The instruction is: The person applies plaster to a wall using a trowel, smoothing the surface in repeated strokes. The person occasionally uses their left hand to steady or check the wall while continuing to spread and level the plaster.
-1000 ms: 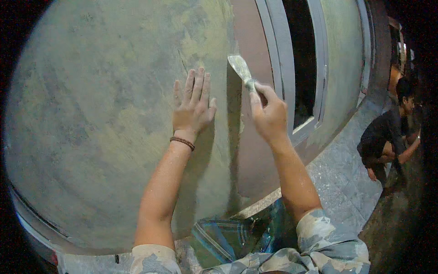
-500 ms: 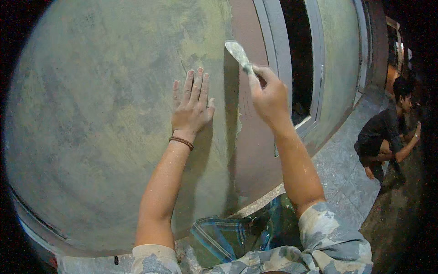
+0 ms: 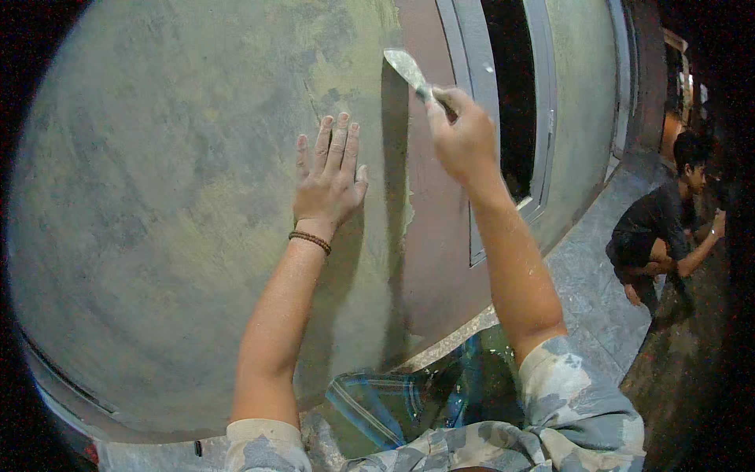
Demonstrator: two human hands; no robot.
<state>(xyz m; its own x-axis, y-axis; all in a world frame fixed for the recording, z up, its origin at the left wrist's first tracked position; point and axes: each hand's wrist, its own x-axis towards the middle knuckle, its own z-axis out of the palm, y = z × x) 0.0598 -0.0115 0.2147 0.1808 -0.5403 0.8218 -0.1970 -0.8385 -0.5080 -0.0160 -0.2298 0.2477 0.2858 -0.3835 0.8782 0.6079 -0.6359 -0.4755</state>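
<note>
My left hand (image 3: 326,185) lies flat on the patchy grey-green wall (image 3: 212,252), its fingers straight and pale with dust. A beaded bracelet (image 3: 310,240) circles that wrist. In my right hand (image 3: 465,138) is a putty knife (image 3: 406,69), gripped by its handle, with the blade pointing up and to the left. The blade's tip is by the border where the grey-green coat ends at a pinkish-brown strip (image 3: 436,275). Whether the tip touches the wall I cannot tell. The fingers of my right hand are wrapped round the handle, partly hidden.
Right of the strip stands a grey window frame (image 3: 476,71) with a dark opening. A person (image 3: 657,224) in dark clothes squats at the far right, beyond the grey tiled floor (image 3: 594,291). Below my arms is a blue-green plaid cloth (image 3: 381,401).
My right hand has moved up a little along the border with the putty knife. My left hand stays nearly in the same place on the wall.
</note>
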